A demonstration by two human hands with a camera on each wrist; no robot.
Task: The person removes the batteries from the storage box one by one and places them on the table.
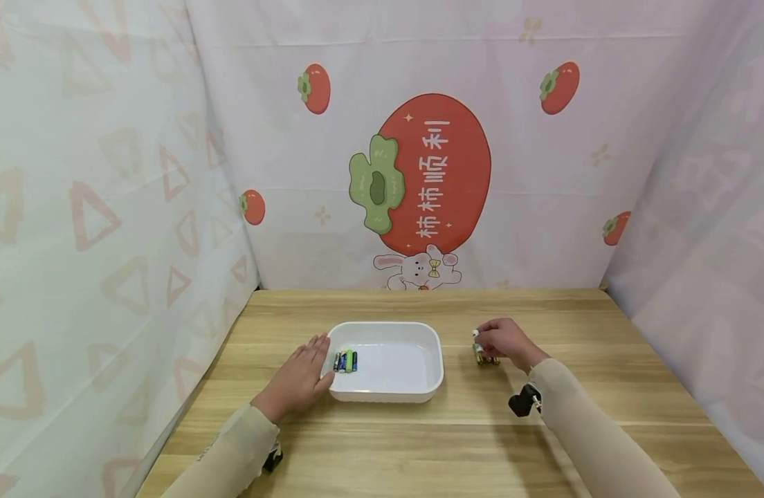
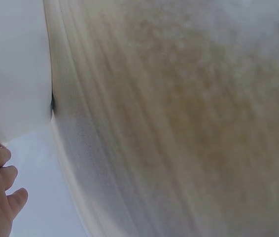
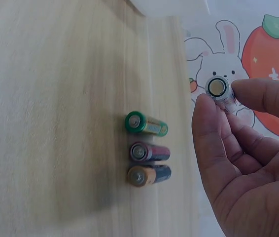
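My left hand (image 1: 299, 377) rests with straight fingers against the left side of a white rectangular dish (image 1: 396, 366). Several batteries, one of them a green battery (image 1: 349, 361), lie side by side at the dish's left end. To the right of the dish, my right hand (image 1: 506, 340) pinches a white battery (image 3: 218, 88) between thumb and finger, its end facing the wrist camera. Beneath it on the table lie three batteries in a row: a green-ended one (image 3: 149, 124), a dark red one (image 3: 152, 152) and a copper-and-black one (image 3: 150, 175).
The light wooden table (image 1: 382, 449) reaches back to a fabric backdrop (image 1: 282, 152) printed with persimmons and a rabbit. White cloth walls (image 1: 95, 228) stand along both sides.
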